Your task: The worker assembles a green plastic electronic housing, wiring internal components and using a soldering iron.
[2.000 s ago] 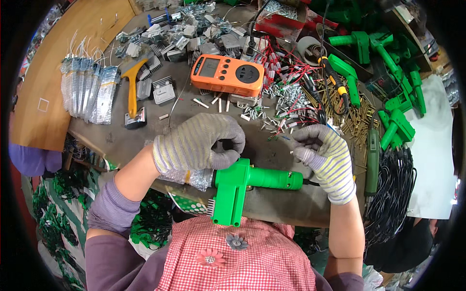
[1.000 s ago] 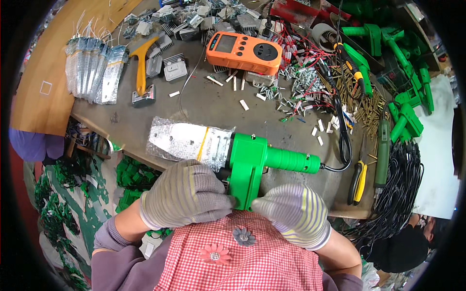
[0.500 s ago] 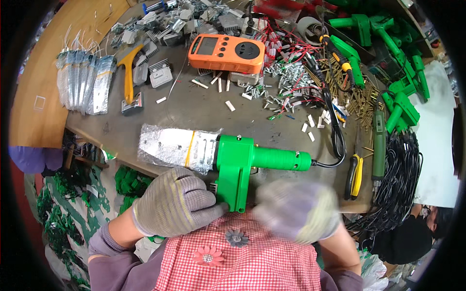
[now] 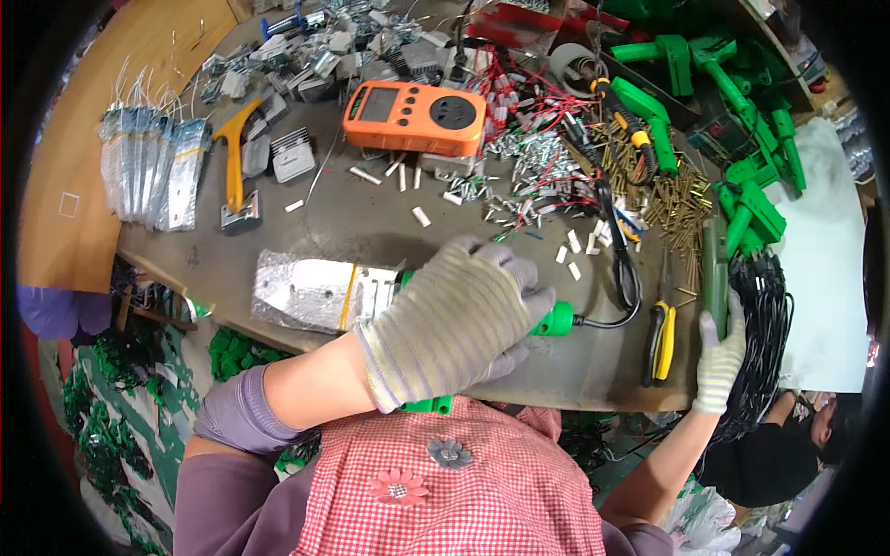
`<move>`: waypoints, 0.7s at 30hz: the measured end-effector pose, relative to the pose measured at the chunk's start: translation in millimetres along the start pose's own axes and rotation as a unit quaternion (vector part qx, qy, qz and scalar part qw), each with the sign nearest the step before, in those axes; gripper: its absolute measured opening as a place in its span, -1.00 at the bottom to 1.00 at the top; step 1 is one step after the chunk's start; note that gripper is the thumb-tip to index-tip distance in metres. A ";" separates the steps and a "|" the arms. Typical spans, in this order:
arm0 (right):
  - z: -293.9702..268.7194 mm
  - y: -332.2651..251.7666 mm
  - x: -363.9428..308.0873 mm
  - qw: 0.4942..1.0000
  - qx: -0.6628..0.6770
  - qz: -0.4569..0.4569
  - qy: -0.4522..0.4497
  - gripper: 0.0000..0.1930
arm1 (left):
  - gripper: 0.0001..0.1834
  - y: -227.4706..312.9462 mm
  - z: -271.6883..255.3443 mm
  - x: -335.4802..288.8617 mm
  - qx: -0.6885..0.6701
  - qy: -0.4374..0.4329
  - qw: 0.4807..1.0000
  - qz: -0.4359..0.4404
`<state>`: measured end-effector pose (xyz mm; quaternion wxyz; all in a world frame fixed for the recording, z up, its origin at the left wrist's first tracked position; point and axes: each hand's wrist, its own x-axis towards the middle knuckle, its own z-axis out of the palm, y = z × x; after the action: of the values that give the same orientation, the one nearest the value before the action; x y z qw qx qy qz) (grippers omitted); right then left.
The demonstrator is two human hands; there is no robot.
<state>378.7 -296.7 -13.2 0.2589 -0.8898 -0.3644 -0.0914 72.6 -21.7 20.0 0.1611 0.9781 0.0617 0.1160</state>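
A heating tool with a green plastic handle [image 4: 553,319] lies across the front of the bench, its flat metal plate [image 4: 311,289] covered in bubble wrap with a yellow band. Over its middle reaches my gloved left hand [image 4: 454,315], fingers curled around the handle and hiding most of the green body. At the right edge of the bench my gloved right hand [image 4: 721,363] closes around the lower part of a green electric screwdriver [image 4: 715,269]. Its bit is hidden behind the hand. Yellow-black pliers [image 4: 659,343] lie just left of that hand.
An orange meter [image 4: 414,118] sits near the bench's middle, beside heaps of screws [image 4: 533,157], brass rods [image 4: 681,199] and red wires. Wrapped plates [image 4: 153,167] and a yellow-handled scraper [image 4: 235,153] lie left. Black cables [image 4: 760,324] hang at the right; green housings [image 4: 753,213] are above.
My left hand has moved up and right onto the tool's handle. My right hand has swung right from near the apron to the electric screwdriver and taken hold of it. The view has shifted slightly.
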 end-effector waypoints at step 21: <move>31.9 -208.4 20.0 0.687 0.697 -0.136 -0.155 -0.40 | -0.41 -0.8 -0.6 7.9 -0.063 -0.090 0.993 -0.043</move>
<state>247.2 -142.8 48.9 0.7293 -0.3949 -0.4753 0.2937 80.0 -19.5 21.9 0.2324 0.9689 0.0815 0.0240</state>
